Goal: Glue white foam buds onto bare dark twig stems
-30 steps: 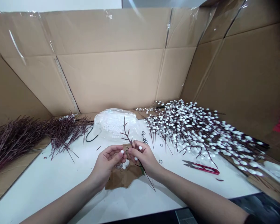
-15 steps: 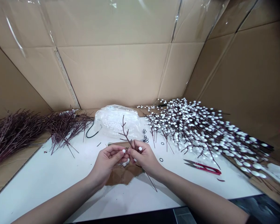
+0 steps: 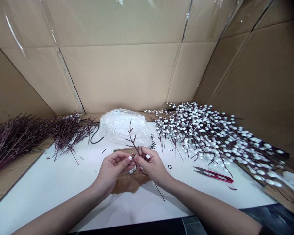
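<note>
My right hand (image 3: 152, 166) is closed round a thin dark-red branch (image 3: 132, 137) that stands up and leans back-left; a white bead sits on one twig near my fingers. My left hand (image 3: 114, 170) pinches a small white foam bead (image 3: 130, 158) between thumb and forefinger, right against the branch. Both hands meet over a torn piece of brown cardboard (image 3: 126, 182) on the white table (image 3: 51, 189), with a few loose white beads on it.
A clear bag of white beads (image 3: 122, 126) lies behind the hands. Bare dark-red branches (image 3: 26, 135) are heaped at the left. A big pile of beaded branches (image 3: 210, 137) fills the right. Red snips (image 3: 214, 175) and small black rings (image 3: 152, 143) lie nearby. Cardboard walls (image 3: 127, 71) surround the table.
The hands came together, the left one bringing its bead against the branch. The view tilted down slightly.
</note>
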Demonstrator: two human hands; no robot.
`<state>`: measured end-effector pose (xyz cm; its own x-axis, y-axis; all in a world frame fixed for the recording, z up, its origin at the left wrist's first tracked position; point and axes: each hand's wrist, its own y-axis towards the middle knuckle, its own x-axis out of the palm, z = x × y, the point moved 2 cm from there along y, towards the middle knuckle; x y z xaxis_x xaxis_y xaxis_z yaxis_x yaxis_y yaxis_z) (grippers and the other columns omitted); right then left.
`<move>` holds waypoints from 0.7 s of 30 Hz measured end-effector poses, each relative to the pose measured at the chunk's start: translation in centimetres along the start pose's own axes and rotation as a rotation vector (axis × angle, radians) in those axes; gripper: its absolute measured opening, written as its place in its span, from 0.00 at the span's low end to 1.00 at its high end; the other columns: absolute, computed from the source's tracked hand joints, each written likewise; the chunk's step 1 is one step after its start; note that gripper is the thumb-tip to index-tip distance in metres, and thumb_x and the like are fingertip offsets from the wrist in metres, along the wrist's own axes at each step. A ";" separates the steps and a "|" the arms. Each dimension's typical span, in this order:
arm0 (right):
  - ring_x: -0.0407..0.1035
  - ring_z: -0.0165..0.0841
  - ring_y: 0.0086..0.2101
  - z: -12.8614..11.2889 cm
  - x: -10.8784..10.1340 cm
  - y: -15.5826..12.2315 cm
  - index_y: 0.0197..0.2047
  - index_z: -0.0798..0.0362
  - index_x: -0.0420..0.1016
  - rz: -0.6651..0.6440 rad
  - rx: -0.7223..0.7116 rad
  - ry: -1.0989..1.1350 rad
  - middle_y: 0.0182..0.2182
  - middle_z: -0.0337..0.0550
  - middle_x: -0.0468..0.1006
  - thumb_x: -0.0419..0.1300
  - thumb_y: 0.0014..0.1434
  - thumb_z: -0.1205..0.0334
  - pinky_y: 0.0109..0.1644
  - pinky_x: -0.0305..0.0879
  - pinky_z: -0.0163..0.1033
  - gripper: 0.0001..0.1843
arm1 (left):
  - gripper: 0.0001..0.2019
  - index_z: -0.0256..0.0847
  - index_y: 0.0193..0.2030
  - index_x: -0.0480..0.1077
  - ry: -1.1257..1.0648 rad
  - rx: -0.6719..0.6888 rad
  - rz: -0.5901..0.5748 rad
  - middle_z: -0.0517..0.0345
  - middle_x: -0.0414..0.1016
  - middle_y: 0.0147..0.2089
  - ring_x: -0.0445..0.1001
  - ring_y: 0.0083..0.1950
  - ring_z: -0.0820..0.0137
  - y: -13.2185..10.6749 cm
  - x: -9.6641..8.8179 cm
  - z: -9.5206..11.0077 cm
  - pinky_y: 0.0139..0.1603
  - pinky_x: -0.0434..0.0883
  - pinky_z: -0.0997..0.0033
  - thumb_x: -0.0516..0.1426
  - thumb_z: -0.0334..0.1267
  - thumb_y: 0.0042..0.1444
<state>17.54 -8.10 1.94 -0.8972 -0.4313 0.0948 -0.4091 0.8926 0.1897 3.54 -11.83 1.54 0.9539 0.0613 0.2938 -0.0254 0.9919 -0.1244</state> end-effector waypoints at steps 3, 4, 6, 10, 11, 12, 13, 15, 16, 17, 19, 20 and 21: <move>0.60 0.25 0.17 -0.1 0.0 -0.1 0.21 0.51 0.52 0.018 0.013 0.014 0.15 0.29 0.59 0.56 0.54 0.62 0.20 0.55 0.30 0.16 | 0.11 0.37 0.33 0.74 -0.026 -0.008 -0.004 0.55 0.80 0.31 0.78 0.35 0.71 -0.1 0.0 0.0 0.42 0.75 0.73 0.66 0.40 0.44; 0.61 0.25 0.17 -0.1 0.0 -0.1 0.21 0.51 0.52 0.019 0.012 0.017 0.15 0.29 0.60 0.56 0.54 0.62 0.20 0.55 0.30 0.16 | 0.11 0.37 0.33 0.74 -0.032 -0.013 -0.006 0.55 0.80 0.31 0.78 0.36 0.71 -0.1 0.0 0.0 0.42 0.75 0.73 0.66 0.40 0.44; 0.62 0.25 0.16 -0.2 0.0 -0.1 0.21 0.51 0.53 0.016 0.012 0.017 0.14 0.30 0.61 0.57 0.54 0.62 0.19 0.54 0.30 0.16 | 0.12 0.37 0.33 0.74 -0.045 -0.023 -0.012 0.55 0.80 0.31 0.78 0.35 0.72 -0.1 0.0 -0.1 0.42 0.75 0.74 0.66 0.41 0.44; 0.62 0.26 0.16 -0.4 0.0 -0.1 0.21 0.51 0.54 0.022 0.026 0.019 0.13 0.30 0.62 0.57 0.53 0.63 0.19 0.53 0.30 0.15 | 0.11 0.37 0.35 0.75 -0.075 -0.026 -0.038 0.55 0.80 0.31 0.78 0.35 0.72 0.0 -0.1 -0.2 0.41 0.74 0.75 0.65 0.40 0.46; 0.61 0.25 0.16 -0.4 0.0 -0.1 0.20 0.51 0.54 0.022 0.027 0.026 0.13 0.30 0.62 0.57 0.52 0.63 0.19 0.53 0.30 0.15 | 0.11 0.37 0.35 0.75 -0.080 -0.025 -0.043 0.55 0.80 0.32 0.78 0.35 0.72 0.0 -0.1 -0.1 0.41 0.74 0.75 0.65 0.40 0.47; 0.60 0.25 0.16 -0.5 0.0 -0.1 0.20 0.51 0.54 0.019 0.028 0.037 0.13 0.30 0.62 0.57 0.52 0.64 0.20 0.54 0.30 0.15 | 0.10 0.37 0.35 0.75 -0.085 -0.024 -0.047 0.55 0.80 0.32 0.77 0.35 0.73 0.0 -0.1 -0.1 0.41 0.74 0.76 0.64 0.39 0.47; 0.60 0.25 0.16 -0.5 0.0 0.0 0.20 0.51 0.54 0.012 0.032 0.051 0.12 0.30 0.62 0.57 0.52 0.64 0.20 0.54 0.30 0.15 | 0.10 0.37 0.35 0.75 -0.090 -0.024 -0.051 0.55 0.80 0.32 0.77 0.35 0.73 0.0 -0.1 -0.1 0.40 0.74 0.76 0.64 0.39 0.47; 0.58 0.24 0.15 -0.6 0.0 0.0 0.19 0.52 0.55 -0.009 0.055 0.091 0.12 0.30 0.62 0.56 0.51 0.65 0.19 0.54 0.30 0.14 | 0.10 0.37 0.36 0.75 -0.100 -0.024 -0.054 0.54 0.80 0.32 0.77 0.35 0.73 0.0 -0.1 -0.1 0.40 0.74 0.77 0.64 0.39 0.48; 0.58 0.24 0.15 -0.6 -0.1 0.0 0.19 0.52 0.56 -0.022 0.071 0.112 0.12 0.30 0.63 0.57 0.51 0.66 0.19 0.54 0.30 0.14 | 0.10 0.37 0.37 0.75 -0.104 -0.024 -0.056 0.54 0.80 0.32 0.77 0.34 0.74 0.0 -0.1 -0.1 0.39 0.74 0.78 0.64 0.39 0.48; 0.58 0.24 0.15 -0.6 -0.1 0.0 0.19 0.52 0.57 -0.034 0.087 0.133 0.12 0.31 0.63 0.57 0.50 0.66 0.19 0.54 0.30 0.13 | 0.10 0.37 0.37 0.75 -0.106 -0.024 -0.061 0.54 0.80 0.32 0.77 0.34 0.74 0.0 -0.1 -0.1 0.39 0.74 0.78 0.64 0.38 0.48; 0.59 0.24 0.15 -0.6 -0.1 0.0 0.18 0.53 0.58 -0.054 0.110 0.164 0.13 0.32 0.65 0.57 0.49 0.67 0.18 0.54 0.30 0.12 | 0.10 0.37 0.38 0.76 -0.106 -0.023 -0.074 0.55 0.80 0.32 0.77 0.33 0.74 0.0 -0.1 -0.1 0.38 0.74 0.78 0.64 0.38 0.49; 0.58 0.24 0.15 -0.6 -0.1 0.0 0.18 0.53 0.59 -0.062 0.117 0.171 0.13 0.32 0.66 0.57 0.49 0.67 0.18 0.54 0.30 0.12 | 0.10 0.37 0.38 0.76 -0.104 -0.022 -0.079 0.55 0.80 0.31 0.77 0.33 0.74 0.0 -0.1 -0.1 0.38 0.74 0.78 0.64 0.38 0.49; 0.58 0.23 0.15 -0.6 0.0 0.0 0.19 0.53 0.61 -0.068 0.120 0.174 0.13 0.32 0.66 0.57 0.49 0.67 0.18 0.54 0.30 0.11 | 0.10 0.37 0.37 0.76 -0.103 -0.021 -0.083 0.55 0.80 0.31 0.77 0.33 0.74 0.0 -0.1 -0.2 0.38 0.74 0.78 0.64 0.39 0.49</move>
<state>17.70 -8.19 2.50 -0.8288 -0.4980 0.2553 -0.4940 0.8654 0.0844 3.53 -11.84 1.37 0.9165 -0.0091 0.3998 0.0599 0.9916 -0.1147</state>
